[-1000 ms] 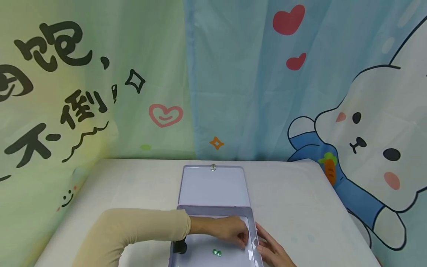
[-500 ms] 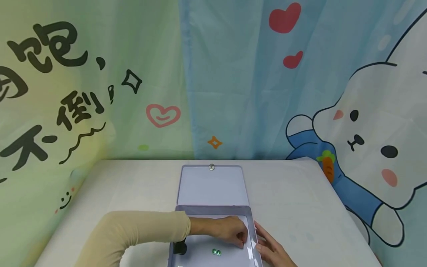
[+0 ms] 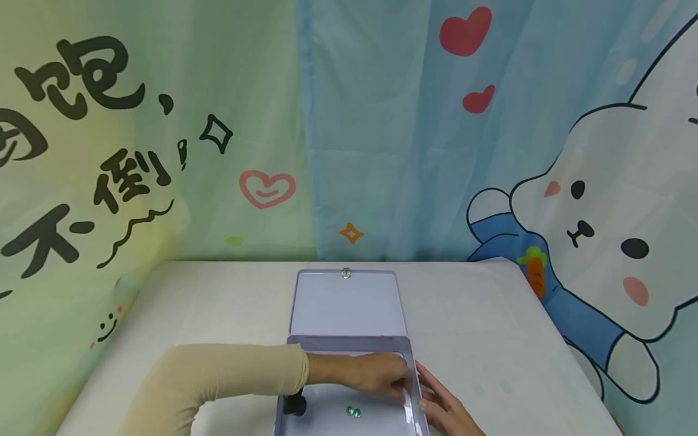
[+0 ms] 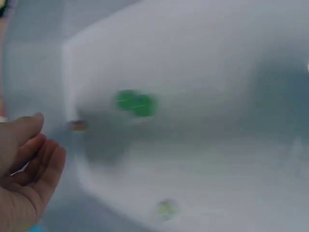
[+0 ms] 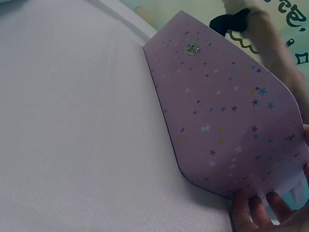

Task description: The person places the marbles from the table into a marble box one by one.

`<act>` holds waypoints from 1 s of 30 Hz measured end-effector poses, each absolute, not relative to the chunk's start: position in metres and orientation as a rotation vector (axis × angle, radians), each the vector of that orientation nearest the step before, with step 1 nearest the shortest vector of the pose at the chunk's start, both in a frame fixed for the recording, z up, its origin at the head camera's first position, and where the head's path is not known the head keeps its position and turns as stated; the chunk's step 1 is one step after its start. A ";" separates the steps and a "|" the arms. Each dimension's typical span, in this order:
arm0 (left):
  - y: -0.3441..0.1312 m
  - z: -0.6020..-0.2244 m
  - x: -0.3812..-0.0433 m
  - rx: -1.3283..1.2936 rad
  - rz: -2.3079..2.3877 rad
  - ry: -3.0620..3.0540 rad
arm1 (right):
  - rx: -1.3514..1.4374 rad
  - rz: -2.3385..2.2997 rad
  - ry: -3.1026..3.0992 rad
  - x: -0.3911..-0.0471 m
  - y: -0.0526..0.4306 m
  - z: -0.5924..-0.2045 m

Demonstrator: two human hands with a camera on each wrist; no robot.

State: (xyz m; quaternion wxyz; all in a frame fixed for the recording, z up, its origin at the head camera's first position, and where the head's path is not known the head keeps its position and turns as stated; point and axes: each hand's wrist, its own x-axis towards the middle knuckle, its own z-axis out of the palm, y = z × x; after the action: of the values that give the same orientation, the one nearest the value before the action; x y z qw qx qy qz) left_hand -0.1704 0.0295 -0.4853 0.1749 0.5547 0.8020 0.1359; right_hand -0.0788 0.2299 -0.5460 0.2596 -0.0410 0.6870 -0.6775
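A shallow lilac box [image 3: 349, 344] lies on the table with its lid [image 3: 349, 303] folded back. My left hand [image 3: 376, 374] reaches inside, fingers loosely bent by the right wall. In the left wrist view, a small brownish-orange piece [image 4: 77, 125] shows at the inner edge, just beyond the fingertips. Two green shiny beads [image 3: 354, 412] lie side by side on the box floor below this hand. My right hand [image 3: 449, 409] rests against the outside of the right wall, fingers fairly straight. The right wrist view shows its fingertips at the edge of a star-printed pinkish face [image 5: 227, 111].
The lid carries a round metal snap [image 3: 346, 274] at its far edge. A black wrist strap piece [image 3: 294, 404] sits on my left forearm over the box's left side. White cloth [image 3: 234, 303] covers the table, and a printed curtain [image 3: 371, 151] hangs behind it.
My left hand has shifted slightly right, closer to the box's right wall. The right hand, the beads and the box stay where they were.
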 end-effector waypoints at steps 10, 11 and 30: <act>-0.008 -0.400 -0.163 1.519 0.665 2.300 | -0.117 -1.862 1.812 -0.078 0.229 -0.542; -0.016 -0.394 -0.165 1.496 0.717 2.332 | -0.106 -1.860 1.821 -0.078 0.228 -0.541; -0.253 -0.483 -0.140 1.062 0.962 3.153 | 0.029 -1.808 1.978 -0.074 0.219 -0.536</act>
State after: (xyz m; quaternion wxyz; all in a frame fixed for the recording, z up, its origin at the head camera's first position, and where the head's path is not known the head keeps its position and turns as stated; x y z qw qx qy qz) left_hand -0.1404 -0.2528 -0.4827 -0.1601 0.3027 0.8986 0.2743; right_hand -0.0740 0.2193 -0.5360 0.2287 0.0104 0.7186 -0.6566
